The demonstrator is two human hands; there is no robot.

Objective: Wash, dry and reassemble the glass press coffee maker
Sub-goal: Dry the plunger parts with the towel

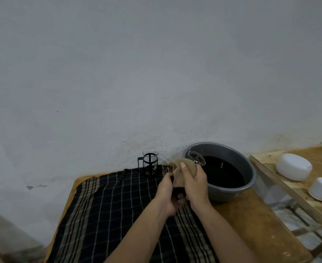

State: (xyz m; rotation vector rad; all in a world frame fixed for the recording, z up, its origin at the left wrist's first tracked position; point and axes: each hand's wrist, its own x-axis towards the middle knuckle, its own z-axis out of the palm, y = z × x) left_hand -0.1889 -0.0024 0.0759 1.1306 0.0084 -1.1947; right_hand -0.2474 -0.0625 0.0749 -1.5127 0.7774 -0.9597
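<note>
Hands meet over the middle of a wooden worktop, both clamped on the plunger of a glass press coffee maker. The right hand wraps a tan cloth round the plunger's rod, thumb pressed on the fabric. The left hand grips the dark lower end, probably the lid or knob, though it is mostly hidden. The plunger's long axis runs up and away from the person, tilted right, so its round mesh filter disc sticks out above the right hand, over the near-left rim of a grey basin of dark water.

The glass carafe in its black frame stands upright and well apart, beyond the hands and to their left, near the wall. It rests on the far edge of a black checked cloth spread over the worktop's left half. The left hand is nearer to it. This looks like the drying step, so reassembly would mean carrying the plunger leftward, disc downward.

A plain grey wall fills the background. At right, two white lidded containers sit on a separate wooden surface.
</note>
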